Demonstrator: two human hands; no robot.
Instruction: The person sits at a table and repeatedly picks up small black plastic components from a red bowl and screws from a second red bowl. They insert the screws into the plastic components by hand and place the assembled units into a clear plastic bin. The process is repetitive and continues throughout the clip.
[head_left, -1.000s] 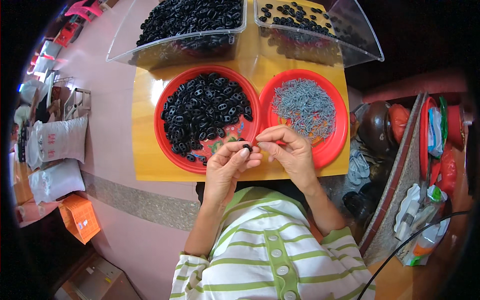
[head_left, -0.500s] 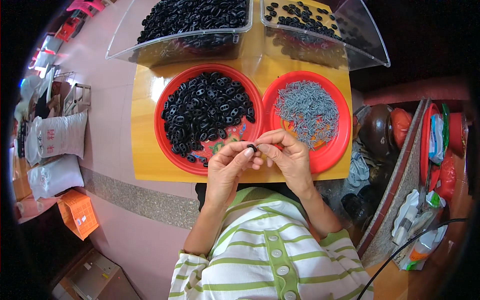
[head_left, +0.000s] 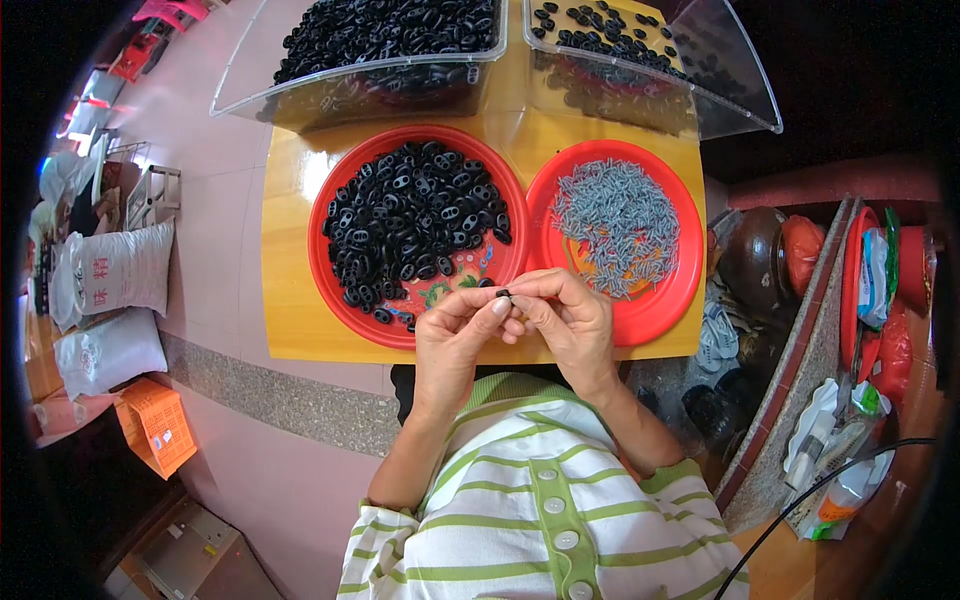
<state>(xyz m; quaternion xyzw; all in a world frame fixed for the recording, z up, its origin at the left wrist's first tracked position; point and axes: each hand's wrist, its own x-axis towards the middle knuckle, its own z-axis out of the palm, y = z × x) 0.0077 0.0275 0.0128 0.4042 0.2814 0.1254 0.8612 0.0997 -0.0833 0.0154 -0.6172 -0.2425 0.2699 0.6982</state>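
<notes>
A small black oval plastic piece (head_left: 503,293) is pinched between the thumb and forefinger of my left hand (head_left: 452,328). My right hand (head_left: 572,322) meets it from the other side, its thumb and forefinger closed against the piece; whatever they grip is too small and hidden to make out. Both hands hover over the near edges of two red plates. The left red plate (head_left: 318,272) bears a heap of black oval pieces (head_left: 415,215), each with two holes. Small grey screws (head_left: 615,220) lie heaped on the right red plate (head_left: 684,285).
Behind the plates on the yellow table (head_left: 290,335) stand two clear bins: a left bin (head_left: 370,66) full of black pieces and a right bin (head_left: 610,55) with fewer. White sacks (head_left: 120,270) and an orange basket (head_left: 157,428) are on the left. A ledge (head_left: 790,370) runs along the right.
My right fingertips have come in slightly left and down, from just beside the black piece to against it. My left hand stays nearly still with the piece.
</notes>
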